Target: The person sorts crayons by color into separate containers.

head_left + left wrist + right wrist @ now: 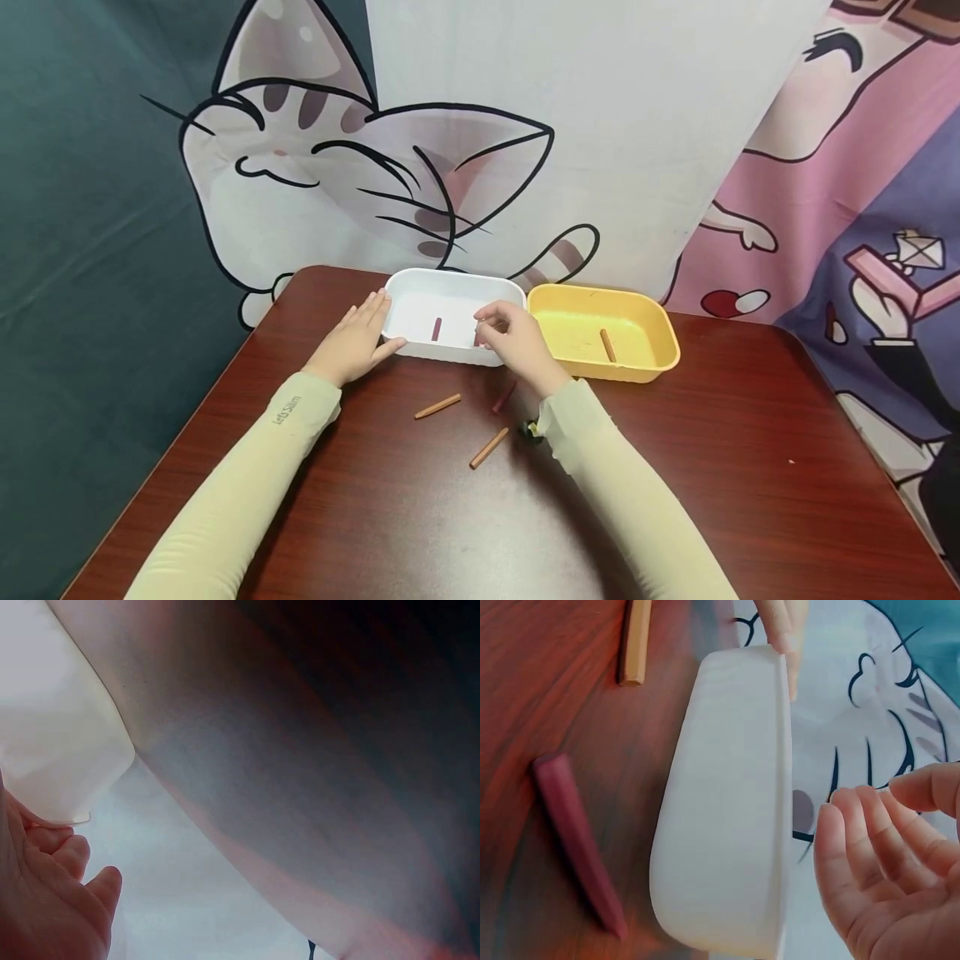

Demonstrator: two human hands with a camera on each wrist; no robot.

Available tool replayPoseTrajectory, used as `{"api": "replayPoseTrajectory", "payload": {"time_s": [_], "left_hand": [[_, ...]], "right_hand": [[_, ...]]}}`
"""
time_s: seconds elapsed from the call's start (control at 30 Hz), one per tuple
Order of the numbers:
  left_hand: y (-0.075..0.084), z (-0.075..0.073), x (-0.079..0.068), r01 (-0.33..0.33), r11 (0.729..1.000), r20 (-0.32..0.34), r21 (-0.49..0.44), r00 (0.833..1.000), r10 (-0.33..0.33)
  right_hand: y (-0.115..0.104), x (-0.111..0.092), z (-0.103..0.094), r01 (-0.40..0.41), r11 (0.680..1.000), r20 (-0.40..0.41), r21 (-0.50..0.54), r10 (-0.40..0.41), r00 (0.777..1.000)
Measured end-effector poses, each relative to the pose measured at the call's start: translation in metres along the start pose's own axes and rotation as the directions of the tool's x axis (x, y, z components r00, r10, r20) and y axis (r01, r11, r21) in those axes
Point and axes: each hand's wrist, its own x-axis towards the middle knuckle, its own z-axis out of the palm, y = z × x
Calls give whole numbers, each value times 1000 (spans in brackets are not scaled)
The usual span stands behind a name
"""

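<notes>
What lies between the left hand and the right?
In the head view, the white tub, with a dark red stick lying inside it.

One white tub [411,310] and one yellow tub [573,333] sit on one worktop [420,533]. There are three orange-brown sticks [438,407] [489,448] [607,345], and there are three dark red sticks [437,329] [504,397] [477,339] too.

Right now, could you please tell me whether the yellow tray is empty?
Not empty: in the head view, one orange-brown stick is inside the yellow tray.
</notes>
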Motion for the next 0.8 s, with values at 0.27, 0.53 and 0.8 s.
{"api": "replayPoseTrajectory", "payload": {"time_s": [0.27, 0.53, 0.8], "left_hand": [[2, -4, -2, 0, 1000, -6, -3, 1000, 0], [2, -3, -1, 5, 1000, 1, -5, 1000, -5], [2, -2, -1, 3, 1000, -4, -7, 1000, -3]], "right_hand": [[2, -35, -10, 155, 983, 46, -101, -151, 987], [11, -64, -14, 317, 925, 158, -208, -288, 944], [16, -83, -13, 482, 832, 358, -273, -378, 854]]}}
